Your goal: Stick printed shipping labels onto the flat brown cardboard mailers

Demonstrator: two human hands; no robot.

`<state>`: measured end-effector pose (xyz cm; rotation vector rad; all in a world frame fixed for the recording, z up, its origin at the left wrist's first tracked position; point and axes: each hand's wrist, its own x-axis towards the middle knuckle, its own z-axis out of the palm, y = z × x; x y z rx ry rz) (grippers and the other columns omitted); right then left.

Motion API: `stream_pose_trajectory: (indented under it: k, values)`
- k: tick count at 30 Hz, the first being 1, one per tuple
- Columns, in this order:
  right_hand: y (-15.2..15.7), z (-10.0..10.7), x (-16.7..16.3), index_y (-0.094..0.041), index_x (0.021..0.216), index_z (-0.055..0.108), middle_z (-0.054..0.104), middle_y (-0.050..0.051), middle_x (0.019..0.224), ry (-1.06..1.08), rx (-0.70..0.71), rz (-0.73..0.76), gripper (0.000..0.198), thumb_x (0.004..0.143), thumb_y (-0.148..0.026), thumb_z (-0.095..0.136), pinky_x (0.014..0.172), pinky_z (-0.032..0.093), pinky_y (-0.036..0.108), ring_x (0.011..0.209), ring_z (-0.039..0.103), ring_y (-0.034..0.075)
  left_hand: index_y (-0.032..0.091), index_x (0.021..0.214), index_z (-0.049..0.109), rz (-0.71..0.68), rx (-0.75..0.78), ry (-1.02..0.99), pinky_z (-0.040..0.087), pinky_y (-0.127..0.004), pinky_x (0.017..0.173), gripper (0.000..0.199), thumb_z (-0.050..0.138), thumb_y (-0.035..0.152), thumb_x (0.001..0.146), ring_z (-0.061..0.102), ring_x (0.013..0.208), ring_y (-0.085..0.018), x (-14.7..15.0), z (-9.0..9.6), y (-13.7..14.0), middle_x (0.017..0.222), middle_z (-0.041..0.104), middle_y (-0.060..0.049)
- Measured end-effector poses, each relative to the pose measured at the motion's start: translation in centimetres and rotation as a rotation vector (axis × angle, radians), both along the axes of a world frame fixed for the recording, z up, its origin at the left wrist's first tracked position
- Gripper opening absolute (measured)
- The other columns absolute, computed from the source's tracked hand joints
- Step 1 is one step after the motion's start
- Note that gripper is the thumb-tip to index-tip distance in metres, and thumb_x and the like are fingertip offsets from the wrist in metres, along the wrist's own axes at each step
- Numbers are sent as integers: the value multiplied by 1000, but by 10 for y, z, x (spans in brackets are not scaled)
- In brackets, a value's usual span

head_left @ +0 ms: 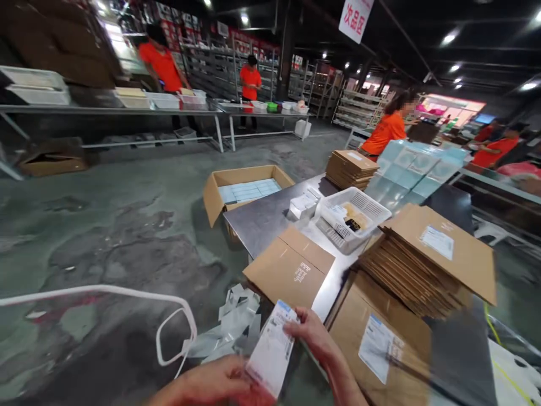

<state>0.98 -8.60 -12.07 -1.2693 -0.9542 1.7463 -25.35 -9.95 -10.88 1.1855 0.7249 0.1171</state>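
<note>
White paper, printed in small dark text with a blue patch at the upper corner: a shipping label [273, 348] pinched between both hands at the bottom edge of view. Print too small and blurred to read. Long axis tilted, running from lower left up to upper right, blue corner pointing away toward the table. Right hand [316, 338] closed on the label's upper right edge, thumb and fingers gripping it. Left hand [211, 383] clamped on the lower end, partly cut off by the frame. Hands apart, joined only by the label stretched between them.

Just beyond the label, a flat cardboard sheet [291, 268] lying on the steel table [264, 220], bearing short white lettering, not legible. Right of it, a fanned stack of flattened cartons [422, 265], top one carrying a white label with unreadable print. Below the stack, another flat carton [380, 332] with a similar white label. Farther back, a white plastic basket [353, 217] and a second pile of flat cardboard [350, 168]. On the floor left of the table, an open cardboard box [243, 189] holding pale blue packs. Peeled backing strips [234, 324] heaped near the left hand. Overhead, a hanging white sign [355, 17] with red Chinese characters. People in orange shirts at distant benches.
</note>
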Motion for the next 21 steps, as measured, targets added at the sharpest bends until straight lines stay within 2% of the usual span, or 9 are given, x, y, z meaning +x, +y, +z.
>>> stream_pose_trajectory:
  k: [3, 6, 8, 10, 11, 13, 15, 18, 21]
  values:
    - [13, -1, -11, -16, 65, 61, 55, -3, 57, -221, 64, -222, 50, 58, -61, 83, 54, 36, 23, 55, 45, 10, 39, 139, 61, 131, -2, -29, 37, -38, 117, 69, 79, 33, 73, 46, 143, -30, -31, -61, 1, 146, 62, 4]
    - [19, -1, -26, -17, 60, 62, 53, -1, 55, -374, 130, -285, 53, 62, -68, 75, 54, 36, 25, 56, 44, 13, 36, 151, 45, 321, -94, -16, 41, -43, 112, 94, 84, 55, 67, 23, 154, -31, -44, -102, 7, 162, 42, -4]
    - [18, -4, -40, -17, 63, 66, 55, 0, 57, -399, 161, -270, 54, 65, -70, 72, 56, 38, 27, 58, 45, 14, 32, 158, 31, 416, -81, -62, 50, -43, 102, 104, 82, 55, 71, 15, 156, -31, -34, -95, 19, 169, 25, -9]
    - [14, -9, -54, -17, 63, 67, 55, 0, 57, -395, 169, -239, 56, 67, -73, 70, 57, 38, 27, 59, 46, 15, 25, 159, 30, 495, -23, -173, 48, -38, 103, 107, 83, 47, 69, 21, 155, -31, -14, -65, 38, 171, 17, -13]
    - [11, -11, -59, -17, 62, 67, 55, 1, 57, -391, 175, -218, 58, 68, -75, 68, 57, 38, 28, 58, 46, 15, 24, 157, 32, 512, -39, -202, 48, -38, 101, 108, 85, 41, 64, 36, 148, -34, -3, -47, 48, 168, 25, -16]
    - [8, -15, -67, -17, 62, 66, 56, 2, 58, -392, 198, -158, 61, 75, -77, 61, 56, 39, 28, 59, 47, 16, 20, 146, 45, 514, -45, -176, 49, -36, 92, 93, 82, 32, 62, 61, 119, -31, 18, -16, 65, 137, 62, -16]
    - [6, -16, -69, -18, 71, 70, 62, 4, 64, -429, 221, -109, 61, 83, -75, 54, 57, 42, 29, 62, 52, 18, 18, 120, 61, 492, -15, -116, 47, -30, 76, 62, 76, 29, 61, 64, 86, -22, 30, 0, 76, 96, 70, -4]
    - [3, -17, -68, -21, 93, 75, 72, 6, 83, -506, 243, -161, 53, 86, -69, 56, 70, 50, 32, 78, 63, 22, 19, 75, 58, 463, 43, -24, 35, -25, 58, 21, 69, 31, 62, 46, 60, -13, 33, -5, 81, 64, 55, 6]
    - [2, -22, -67, -20, 94, 73, 71, 6, 89, -595, 294, -197, 45, 85, -63, 61, 74, 48, 30, 82, 64, 22, 22, 62, 49, 463, 65, 58, 30, -26, 55, 23, 69, 33, 61, 41, 56, -12, 28, -24, 83, 55, 48, 7]
